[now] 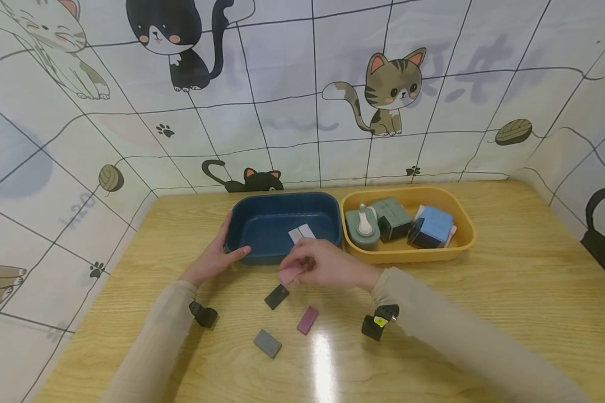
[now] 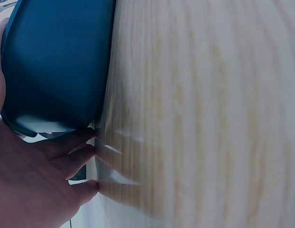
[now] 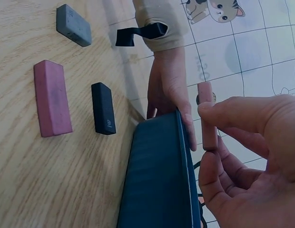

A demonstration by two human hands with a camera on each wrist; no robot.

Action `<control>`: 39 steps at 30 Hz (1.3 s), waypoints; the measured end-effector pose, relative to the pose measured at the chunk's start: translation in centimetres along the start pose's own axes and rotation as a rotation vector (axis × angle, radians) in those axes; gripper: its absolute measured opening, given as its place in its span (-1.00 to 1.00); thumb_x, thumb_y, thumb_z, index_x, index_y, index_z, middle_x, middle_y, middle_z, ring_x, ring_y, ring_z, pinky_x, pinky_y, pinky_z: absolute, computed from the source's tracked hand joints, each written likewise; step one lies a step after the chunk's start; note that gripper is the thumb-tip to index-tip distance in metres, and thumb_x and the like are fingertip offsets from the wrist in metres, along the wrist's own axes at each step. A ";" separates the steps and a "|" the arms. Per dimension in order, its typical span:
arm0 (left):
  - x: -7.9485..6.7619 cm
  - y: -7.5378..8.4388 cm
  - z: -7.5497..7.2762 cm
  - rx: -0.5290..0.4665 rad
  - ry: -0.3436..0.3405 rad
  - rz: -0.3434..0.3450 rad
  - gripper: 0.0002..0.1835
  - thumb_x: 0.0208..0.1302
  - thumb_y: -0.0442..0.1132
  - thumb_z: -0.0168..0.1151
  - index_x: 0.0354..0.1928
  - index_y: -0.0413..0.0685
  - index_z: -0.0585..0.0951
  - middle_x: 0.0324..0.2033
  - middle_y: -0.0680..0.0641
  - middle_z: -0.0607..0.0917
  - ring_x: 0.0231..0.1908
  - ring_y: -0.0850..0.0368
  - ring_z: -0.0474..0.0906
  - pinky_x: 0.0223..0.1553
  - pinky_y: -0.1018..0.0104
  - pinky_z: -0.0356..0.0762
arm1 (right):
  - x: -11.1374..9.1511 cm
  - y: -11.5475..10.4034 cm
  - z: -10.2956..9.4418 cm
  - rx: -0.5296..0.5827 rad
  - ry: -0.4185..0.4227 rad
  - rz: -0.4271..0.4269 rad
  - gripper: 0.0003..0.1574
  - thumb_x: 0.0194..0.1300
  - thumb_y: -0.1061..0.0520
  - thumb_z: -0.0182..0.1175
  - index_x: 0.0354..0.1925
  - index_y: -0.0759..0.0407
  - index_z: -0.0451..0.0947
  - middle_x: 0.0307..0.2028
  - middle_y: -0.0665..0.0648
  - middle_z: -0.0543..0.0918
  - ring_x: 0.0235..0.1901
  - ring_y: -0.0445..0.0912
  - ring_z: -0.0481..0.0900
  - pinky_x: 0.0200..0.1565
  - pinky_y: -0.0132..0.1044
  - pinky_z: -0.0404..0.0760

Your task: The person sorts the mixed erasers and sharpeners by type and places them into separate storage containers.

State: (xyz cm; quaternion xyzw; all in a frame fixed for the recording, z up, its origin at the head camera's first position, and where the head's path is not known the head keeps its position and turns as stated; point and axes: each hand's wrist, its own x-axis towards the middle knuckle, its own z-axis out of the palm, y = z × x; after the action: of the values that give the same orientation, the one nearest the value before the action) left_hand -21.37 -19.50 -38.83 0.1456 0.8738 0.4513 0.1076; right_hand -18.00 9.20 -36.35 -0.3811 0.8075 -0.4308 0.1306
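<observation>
My right hand (image 1: 330, 263) pinches a flat pink eraser (image 1: 289, 273) between thumb and fingertips, just in front of a dark blue bin (image 1: 262, 259). The eraser (image 3: 208, 135) appears edge-on in the right wrist view. At the bin's left end my left hand (image 1: 214, 258) rests against the wall, thumb along the front corner. Its fairly straight fingers (image 2: 71, 142) reach down to the tabletop in the left wrist view. Two white blocks (image 1: 301, 233) lie side by side inside the bin. Nearer me are a black eraser (image 1: 277, 296), a magenta one (image 1: 307, 320) and a grey one (image 1: 268, 343).
A yellow bin (image 1: 408, 256) stands right beside the blue one. Inside it are a grey-green bottle with a white nozzle (image 1: 364, 224), a dark green box (image 1: 393, 217) and a blue pack (image 1: 433, 223). Behind the wooden table (image 1: 509, 313) hangs a cat-print cloth (image 1: 282, 123).
</observation>
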 end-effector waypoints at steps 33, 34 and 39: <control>0.0 0.5 -0.1 -0.002 -0.013 -0.023 0.01 0.33 -0.22 0.23 0.52 -0.10 -0.30 0.49 -0.24 -0.27 0.44 -0.26 -0.31 0.33 -0.25 -0.16 | 2.7 0.0 -2.1 -0.033 -0.019 0.094 -0.65 0.21 0.32 0.31 -0.01 0.14 0.68 -0.10 0.03 0.54 -0.12 -0.12 0.46 -0.03 -0.26 0.53; 0.0 0.5 -0.1 -0.001 -0.014 -0.022 0.01 0.33 -0.22 0.23 0.52 -0.10 -0.30 0.49 -0.23 -0.27 0.44 -0.25 -0.31 0.33 -0.24 -0.16 | 2.8 0.0 -2.1 -0.031 -0.019 0.096 -0.65 0.21 0.32 0.30 -0.01 0.15 0.68 -0.10 0.03 0.54 -0.12 -0.12 0.46 -0.04 -0.28 0.53; 0.0 0.5 -0.1 0.003 -0.019 -0.020 0.00 0.33 -0.22 0.22 0.52 -0.10 -0.30 0.49 -0.23 -0.27 0.44 -0.25 -0.32 0.33 -0.24 -0.16 | 3.1 0.2 -2.2 -0.035 -0.014 0.104 -0.65 0.22 0.33 0.29 -0.01 0.15 0.67 -0.09 0.04 0.55 -0.12 -0.11 0.46 -0.06 -0.32 0.52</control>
State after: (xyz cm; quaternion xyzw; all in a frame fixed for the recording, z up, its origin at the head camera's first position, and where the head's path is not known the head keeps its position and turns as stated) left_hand -21.36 -19.35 -38.38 0.1414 0.8749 0.4473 0.1201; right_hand -21.39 8.29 -34.85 -0.3438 0.8328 -0.4064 0.1517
